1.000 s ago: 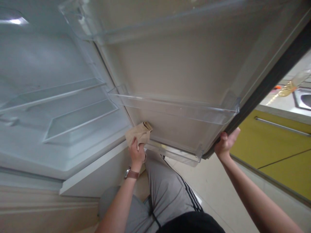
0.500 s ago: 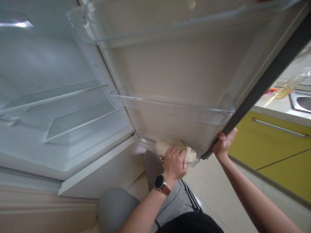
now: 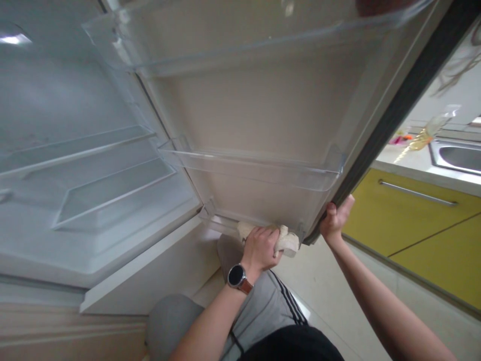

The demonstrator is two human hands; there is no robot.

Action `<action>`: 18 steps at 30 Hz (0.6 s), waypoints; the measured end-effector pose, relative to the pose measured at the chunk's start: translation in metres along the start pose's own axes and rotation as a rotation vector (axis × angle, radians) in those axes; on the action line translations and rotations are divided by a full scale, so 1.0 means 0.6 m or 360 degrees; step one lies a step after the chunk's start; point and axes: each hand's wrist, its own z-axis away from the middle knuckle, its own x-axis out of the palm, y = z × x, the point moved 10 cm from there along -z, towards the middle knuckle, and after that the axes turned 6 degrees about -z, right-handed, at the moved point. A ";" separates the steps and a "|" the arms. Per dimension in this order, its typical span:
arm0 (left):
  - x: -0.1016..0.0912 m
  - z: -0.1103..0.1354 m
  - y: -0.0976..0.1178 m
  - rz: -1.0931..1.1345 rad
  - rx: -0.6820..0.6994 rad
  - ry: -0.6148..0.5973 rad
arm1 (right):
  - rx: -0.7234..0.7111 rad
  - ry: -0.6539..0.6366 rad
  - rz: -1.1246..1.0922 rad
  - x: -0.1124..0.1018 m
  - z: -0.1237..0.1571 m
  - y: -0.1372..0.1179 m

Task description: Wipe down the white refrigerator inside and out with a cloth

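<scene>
My left hand [image 3: 262, 246], with a watch [image 3: 237, 276] on its wrist, is closed around a cream cloth [image 3: 288, 241]. The cloth lies over the lowest clear door bin [image 3: 218, 223] of an open fridge door [image 3: 259, 110]. Part of that bin is hidden behind the hand and cloth. On the right, my right hand [image 3: 335, 220] grips the dark edge of the door near its lower corner, thumb on the inner side. Two more clear bins, a middle one [image 3: 255, 168] and an upper one [image 3: 263, 47], cross the door above.
The fridge interior with glass shelves [image 3: 116, 185] is at left. To the right are a yellow cabinet [image 3: 421, 215], a steel sink [image 3: 460, 158] and a bottle of yellowish liquid [image 3: 424, 138] on the counter. My knees are beneath the door.
My left hand has moved slightly left with the cloth along the lowest bin. The whole view has shifted a little; my right hand still holds the door edge.
</scene>
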 end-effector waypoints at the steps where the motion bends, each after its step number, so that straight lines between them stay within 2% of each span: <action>1: -0.002 0.002 -0.009 -0.0008 -0.0020 0.0002 | 0.0009 0.0002 0.0011 -0.001 0.000 0.001; 4: -0.007 0.009 -0.044 -0.0056 -0.0100 0.0007 | 0.0048 -0.0001 0.0032 -0.001 0.001 0.006; 7: -0.015 0.018 -0.096 -0.0120 -0.0196 0.0030 | 0.0069 -0.0008 0.0028 -0.001 0.003 0.008; 14: -0.050 0.062 -0.284 -0.0185 -0.0530 0.0278 | 0.0075 -0.0002 0.0043 -0.002 0.004 0.003; 16: -0.054 0.072 -0.314 -0.0173 -0.0572 0.0335 | 0.0075 0.0004 0.0028 -0.003 0.005 0.004; 18: -0.052 0.077 -0.322 -0.0181 -0.0577 0.0368 | 0.0074 0.0006 0.0020 -0.004 0.006 0.005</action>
